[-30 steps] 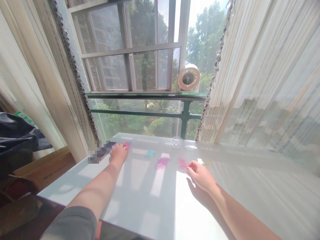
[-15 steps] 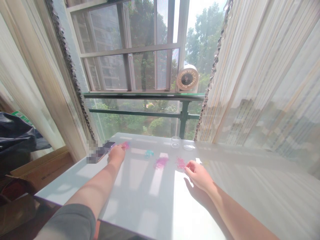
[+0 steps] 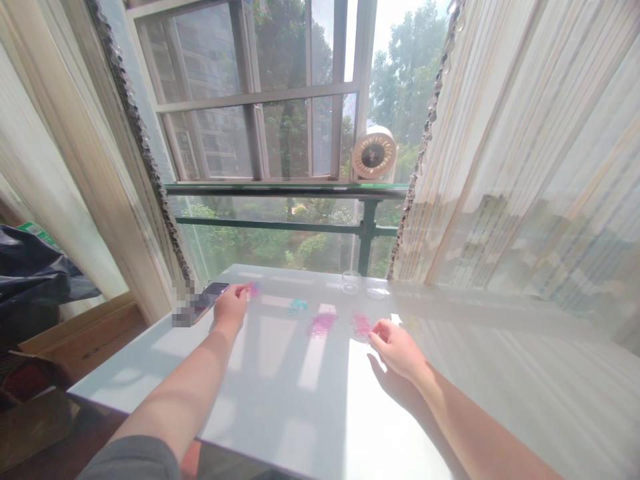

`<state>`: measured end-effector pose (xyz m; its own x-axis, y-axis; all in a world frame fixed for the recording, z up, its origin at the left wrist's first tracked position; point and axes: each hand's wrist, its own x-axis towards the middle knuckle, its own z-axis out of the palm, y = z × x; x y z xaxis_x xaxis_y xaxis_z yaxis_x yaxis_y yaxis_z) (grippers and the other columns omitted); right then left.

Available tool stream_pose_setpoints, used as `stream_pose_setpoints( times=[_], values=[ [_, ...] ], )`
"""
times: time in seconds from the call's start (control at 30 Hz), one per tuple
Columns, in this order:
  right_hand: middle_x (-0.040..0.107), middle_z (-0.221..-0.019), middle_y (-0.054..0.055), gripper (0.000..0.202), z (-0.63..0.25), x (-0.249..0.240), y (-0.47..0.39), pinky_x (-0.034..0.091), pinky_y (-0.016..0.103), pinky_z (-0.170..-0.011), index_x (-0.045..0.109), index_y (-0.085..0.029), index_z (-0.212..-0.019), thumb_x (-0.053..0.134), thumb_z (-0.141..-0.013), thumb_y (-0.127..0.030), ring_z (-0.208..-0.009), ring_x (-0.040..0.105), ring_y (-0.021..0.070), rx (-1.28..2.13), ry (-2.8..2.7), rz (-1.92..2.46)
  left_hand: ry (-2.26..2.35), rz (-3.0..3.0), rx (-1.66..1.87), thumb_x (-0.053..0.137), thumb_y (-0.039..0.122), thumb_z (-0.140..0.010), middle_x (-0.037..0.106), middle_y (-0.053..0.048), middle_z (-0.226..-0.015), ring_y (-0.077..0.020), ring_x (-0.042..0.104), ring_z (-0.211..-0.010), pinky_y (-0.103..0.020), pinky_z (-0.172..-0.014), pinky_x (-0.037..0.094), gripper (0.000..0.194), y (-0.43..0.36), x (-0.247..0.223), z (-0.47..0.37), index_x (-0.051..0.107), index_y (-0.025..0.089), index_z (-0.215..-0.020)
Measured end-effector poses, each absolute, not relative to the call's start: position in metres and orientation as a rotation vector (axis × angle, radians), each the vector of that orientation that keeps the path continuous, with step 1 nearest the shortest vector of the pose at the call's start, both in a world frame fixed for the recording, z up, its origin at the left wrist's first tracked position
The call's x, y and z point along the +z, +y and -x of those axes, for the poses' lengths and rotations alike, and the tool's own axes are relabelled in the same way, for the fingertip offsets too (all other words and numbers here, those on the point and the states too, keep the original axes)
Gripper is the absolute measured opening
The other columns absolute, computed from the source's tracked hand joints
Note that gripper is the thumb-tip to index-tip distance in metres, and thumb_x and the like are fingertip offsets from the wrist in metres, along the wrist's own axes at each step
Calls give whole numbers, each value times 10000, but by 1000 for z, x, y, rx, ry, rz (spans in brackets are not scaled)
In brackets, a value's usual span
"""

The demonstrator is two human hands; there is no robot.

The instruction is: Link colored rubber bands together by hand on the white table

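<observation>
Small piles of what look like thin rubber bands lie on the white table (image 3: 270, 393). My left hand (image 3: 230, 308) is at the far left, its fingertips pinched at the edge of a pink and purple pile (image 3: 253, 289). My right hand (image 3: 397, 348) is beside a pinkish-red pile (image 3: 361, 324), with thumb and forefinger together near its right edge. Whatever either hand pinches is too small to make out. Between the hands lie a teal pile (image 3: 297, 307) and a larger magenta pile (image 3: 322, 325). A faint yellow pile (image 3: 411, 323) is right of my right hand.
A phone (image 3: 210, 298), partly blurred out, lies left of my left hand. At the back stand a clear round container (image 3: 351, 283) and a clear lid (image 3: 378, 293). A white fan (image 3: 374, 155) sits by the window above the railing. A cardboard box (image 3: 90, 333) is at left.
My left hand has drawn slightly to the left, with its fingertips still by the pink and purple pile. My right hand stays almost where it was.
</observation>
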<state>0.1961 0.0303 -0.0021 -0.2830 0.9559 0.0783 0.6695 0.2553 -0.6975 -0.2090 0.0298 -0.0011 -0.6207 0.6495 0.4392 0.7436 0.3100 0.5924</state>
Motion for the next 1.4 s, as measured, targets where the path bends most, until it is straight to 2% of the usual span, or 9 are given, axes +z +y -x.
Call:
stream_pose_setpoints(
  times=[0.23,0.43,0.57,0.7,0.9,1.07,1.2,1.4],
  values=[
    [576,-577,-45,197,-196,-1,30,385,254,-510,489,-222,-733,393,-840,-356,-461,566,132,740,-2054,1476,-2387,1251,-1449,507,314,-806,706,-85,-940,-204,644,-883,-279,-801,478,230,29,-3,209,641,165,-918],
    [589,-583,-33,199,-196,-1,29,386,260,-535,496,-221,-718,416,-832,-363,-520,573,146,724,-2049,1463,-2234,1496,-1505,497,351,-790,714,-81,-952,-205,648,-863,-308,-827,488,288,26,-5,201,672,154,-904],
    [567,-565,-39,190,-194,0,28,392,267,-539,484,-222,-706,435,-822,-363,-513,576,151,769,-2017,1431,-2112,1634,-1545,498,396,-783,713,-74,-970,-203,643,-830,-313,-789,500,323,27,-1,186,694,158,-878],
    [551,-561,-41,186,-192,-1,27,409,271,-549,479,-222,-702,453,-817,-366,-512,567,150,843,-1991,1316,-2012,1752,-1559,523,348,-785,720,-45,-878,-185,633,-774,-292,-748,500,255,28,11,150,703,185,-860],
    [589,-657,-13,133,-190,-7,26,425,273,-591,565,-216,-814,509,-805,-336,-618,544,154,819,-2032,1075,-1835,2324,-1612,564,302,-793,722,-17,-866,-156,635,-778,-244,-705,480,187,21,32,53,718,217,-857],
    [610,-734,1,113,-190,-2,21,438,274,-636,551,-212,-873,516,-818,-304,-680,552,155,880,-2016,946,-1772,2715,-1564,553,206,-786,722,16,-867,-132,623,-780,-226,-709,454,182,3,34,-11,728,233,-831],
    [591,-726,-12,105,-189,3,17,424,266,-641,537,-205,-806,478,-845,-283,-676,534,141,898,-2050,934,-1794,2705,-1541,555,157,-764,709,6,-821,-132,601,-748,-233,-697,441,195,-9,19,-19,726,219,-833],
    [612,-732,-9,140,-190,0,18,420,271,-621,586,-214,-828,480,-850,-302,-656,538,142,861,-2099,977,-1781,2702,-1522,557,257,-820,713,-5,-851,-138,603,-759,-245,-700,441,173,-8,6,-6,724,225,-852]
  ],
)
